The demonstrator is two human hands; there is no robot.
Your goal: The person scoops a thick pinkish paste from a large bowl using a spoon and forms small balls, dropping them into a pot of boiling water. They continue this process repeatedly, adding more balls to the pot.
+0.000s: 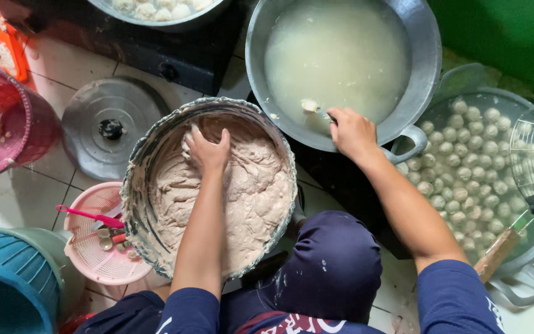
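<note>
The left hand (207, 151) presses, fingers curled, into the paste (242, 192) near the bowl's (137, 185) far edge. The right hand (351, 131) grips a spoon (316, 110) at the pot's (424, 68) near rim.

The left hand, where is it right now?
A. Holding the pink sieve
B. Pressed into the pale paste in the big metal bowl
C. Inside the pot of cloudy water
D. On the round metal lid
B: the left hand is sunk into the pale paste in the big metal bowl, while the right hand is over at the pot of cloudy water.
</note>
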